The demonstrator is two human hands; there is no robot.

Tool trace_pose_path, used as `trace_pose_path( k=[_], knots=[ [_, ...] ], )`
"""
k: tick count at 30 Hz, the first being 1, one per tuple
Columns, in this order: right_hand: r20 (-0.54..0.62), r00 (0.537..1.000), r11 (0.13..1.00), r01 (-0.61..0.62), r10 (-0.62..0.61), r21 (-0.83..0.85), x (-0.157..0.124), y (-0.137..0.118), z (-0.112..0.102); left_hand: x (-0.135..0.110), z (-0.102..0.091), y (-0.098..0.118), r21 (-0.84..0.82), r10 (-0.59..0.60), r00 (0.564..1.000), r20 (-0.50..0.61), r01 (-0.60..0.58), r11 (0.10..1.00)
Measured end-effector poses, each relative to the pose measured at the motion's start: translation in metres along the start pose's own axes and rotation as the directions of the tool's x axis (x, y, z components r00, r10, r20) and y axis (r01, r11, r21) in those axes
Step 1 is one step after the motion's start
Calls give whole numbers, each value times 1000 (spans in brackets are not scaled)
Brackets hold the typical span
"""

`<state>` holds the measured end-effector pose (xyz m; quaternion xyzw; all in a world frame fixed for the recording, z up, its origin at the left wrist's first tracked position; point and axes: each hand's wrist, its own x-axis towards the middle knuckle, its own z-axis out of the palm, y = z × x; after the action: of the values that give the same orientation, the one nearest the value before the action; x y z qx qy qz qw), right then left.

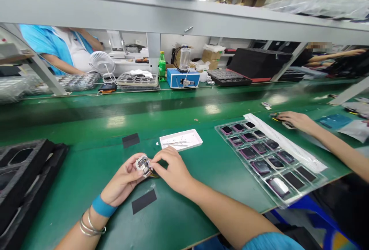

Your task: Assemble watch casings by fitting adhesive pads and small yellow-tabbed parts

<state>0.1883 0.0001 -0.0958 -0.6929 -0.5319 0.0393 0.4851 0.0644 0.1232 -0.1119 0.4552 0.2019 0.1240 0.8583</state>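
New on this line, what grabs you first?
First, the two hands at the front of the green workbench: the left hand, with its blue wristband, and the right hand grip a small round electronic assembly. To their right lies a clear blister tray of dark rounded parts. Across the bench, a blue bench unit stands out beside a green bottle.

The worktop point(86, 173) is glossy green, with black strips point(143, 201) lying on it. The module point(143, 165) is white and silver, the wristband point(104, 205) bright blue. Dark devices point(260, 167) show magenta rims in their clear tray point(221, 134) — a co-worker's smock point(49, 46) is sky blue and white.
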Motion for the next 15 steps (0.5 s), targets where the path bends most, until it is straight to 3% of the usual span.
trace_pose_path(
  k=[2,4,8,15],
  knots=[
    [-62,997,984,-40,51,174,2,-3,-3,-1,-1,1,-22,-23,999,35,24,999],
    [-110,993,972,-14,41,234,2,-7,-4,-2,-1,0,-19,-39,996,74,41,999],
    [-125,990,974,85,-59,212,-1,-12,0,-3,3,-3,-29,-60,993,105,63,998],
    [-91,986,986,148,-141,71,-2,-7,7,-4,4,-7,-16,-91,987,136,94,995]
  ],
)
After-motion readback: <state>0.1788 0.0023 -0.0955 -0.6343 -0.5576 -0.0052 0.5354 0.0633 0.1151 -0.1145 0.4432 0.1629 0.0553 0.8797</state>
